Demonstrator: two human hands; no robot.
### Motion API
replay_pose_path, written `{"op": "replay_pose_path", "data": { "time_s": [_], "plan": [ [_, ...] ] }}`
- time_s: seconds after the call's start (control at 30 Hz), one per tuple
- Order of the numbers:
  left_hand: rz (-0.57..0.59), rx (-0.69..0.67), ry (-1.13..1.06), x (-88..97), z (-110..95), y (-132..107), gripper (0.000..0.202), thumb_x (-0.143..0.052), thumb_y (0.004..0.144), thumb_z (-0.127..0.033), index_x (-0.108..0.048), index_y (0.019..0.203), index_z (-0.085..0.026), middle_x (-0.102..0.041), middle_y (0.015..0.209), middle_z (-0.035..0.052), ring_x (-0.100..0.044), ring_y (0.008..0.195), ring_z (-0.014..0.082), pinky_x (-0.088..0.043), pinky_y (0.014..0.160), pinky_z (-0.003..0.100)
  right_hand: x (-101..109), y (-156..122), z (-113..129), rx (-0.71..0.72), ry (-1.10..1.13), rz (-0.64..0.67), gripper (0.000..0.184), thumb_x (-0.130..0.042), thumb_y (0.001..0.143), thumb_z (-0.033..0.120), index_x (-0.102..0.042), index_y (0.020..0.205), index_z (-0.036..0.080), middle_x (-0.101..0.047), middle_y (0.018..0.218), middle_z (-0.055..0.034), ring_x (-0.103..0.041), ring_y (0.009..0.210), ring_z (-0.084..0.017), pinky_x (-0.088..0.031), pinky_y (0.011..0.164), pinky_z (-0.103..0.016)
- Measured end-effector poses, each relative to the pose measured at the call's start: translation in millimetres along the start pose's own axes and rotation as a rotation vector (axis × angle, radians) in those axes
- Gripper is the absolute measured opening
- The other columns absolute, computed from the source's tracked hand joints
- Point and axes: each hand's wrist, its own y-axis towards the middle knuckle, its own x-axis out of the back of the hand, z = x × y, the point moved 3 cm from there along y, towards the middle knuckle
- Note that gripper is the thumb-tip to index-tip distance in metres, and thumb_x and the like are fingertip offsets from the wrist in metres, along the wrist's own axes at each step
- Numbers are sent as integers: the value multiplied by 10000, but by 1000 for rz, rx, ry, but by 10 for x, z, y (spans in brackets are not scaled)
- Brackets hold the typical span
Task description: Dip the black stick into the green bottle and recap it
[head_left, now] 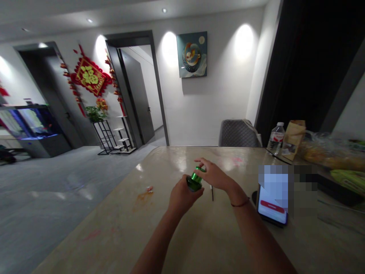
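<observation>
My left hand (179,196) is wrapped round the dark green lower part of a small green bottle (193,185), which tilts a little to the right above the table. On top of the bottle is a shiny bright green cap (197,174). My right hand (213,175) closes on this cap from the right, its fingers over the top and side. Whether the cap is apart from the bottle I cannot tell. A thin dark stick (212,194) with a pale end lies on the table just below my right hand.
The table (199,236) bears an orange-brown stain with a small crumpled scrap (149,188) at left. To the right, a lit phone (272,209) leans upright. Behind it stand a water bottle (276,139), a paper bag (293,139) and plastic-wrapped food (327,152). A grey chair (239,133) is beyond the far edge.
</observation>
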Motion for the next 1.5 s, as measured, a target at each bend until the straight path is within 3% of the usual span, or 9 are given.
{"op": "replay_pose_path", "data": {
  "time_s": [0.13, 0.37, 0.5, 0.67, 0.8, 0.97, 1.17, 1.33, 1.5],
  "plan": [
    [5, 3, -17, -4, 5, -2, 386, -623, 613, -454, -485, 878, -210, -627, 790, 15, -576, 692, 148, -335, 560, 214, -20, -1, -42, 42, 55, 18, 430, -519, 726, 208, -471, 1150, 156, -542, 1061, -89, -537, 866, -147, -403, 806, -285],
    [6, 12, -16, -6, -4, 0, 413, -633, 607, -450, -484, 905, -206, -635, 809, 24, -585, 710, 153, -351, 572, 214, -47, 31, -85, -51, -30, -79, 438, -576, 699, 414, -510, 1022, 125, -542, 885, -75, -524, 820, -170, -411, 778, -318],
    [1, 5, 6, -2, -1, 4, 408, -633, 609, -448, -482, 902, -208, -635, 810, 25, -586, 710, 154, -347, 567, 213, -37, 20, -72, -30, 11, -23, 433, -576, 694, 329, -471, 1061, 124, -548, 852, -56, -528, 746, -146, -422, 718, -288],
    [-3, -6, 17, 19, -12, 1, 375, -631, 613, -434, -476, 870, -211, -632, 793, 17, -580, 694, 150, -337, 553, 210, -6, -15, -52, 13, 98, 17, 456, -579, 657, 192, -447, 1091, 146, -539, 980, -78, -539, 789, -131, -420, 735, -268],
    [4, 2, 24, 28, -28, -3, 389, -628, 611, -445, -474, 881, -212, -631, 792, 16, -579, 692, 153, -337, 557, 214, -6, 3, -71, -28, 83, -21, 425, -570, 709, 320, -457, 1082, 152, -549, 988, -81, -548, 784, -133, -417, 730, -270],
    [8, -5, 18, 29, -28, -8, 386, -622, 622, -441, -477, 894, -208, -633, 812, 22, -583, 711, 155, -342, 569, 216, -1, 19, -109, -67, -42, -44, 431, -531, 728, 484, -511, 1000, 150, -589, 790, -46, -542, 672, -138, -412, 657, -277],
    [31, 16, 29, 19, -24, -6, 395, -636, 614, -431, -489, 904, -208, -638, 829, 27, -590, 733, 158, -343, 572, 214, 38, -14, -61, 10, -19, -22, 292, -571, 716, 338, -542, 937, 150, -600, 823, -48, -546, 739, -136, -414, 680, -255],
    [28, 5, 16, 9, -19, -4, 400, -636, 612, -436, -490, 907, -208, -640, 828, 27, -590, 727, 156, -342, 561, 211, 29, -13, -82, -2, 27, 3, 342, -578, 692, 225, -509, 1019, 152, -592, 929, -68, -552, 748, -125, -419, 686, -242],
    [10, -1, 12, 23, -25, -3, 396, -631, 611, -448, -491, 893, -208, -637, 800, 24, -585, 703, 154, -345, 562, 217, 33, 1, -117, -49, -2, -6, 377, -539, 744, 419, -510, 1010, 154, -604, 852, -61, -557, 698, -127, -415, 651, -250]
  ]
}}
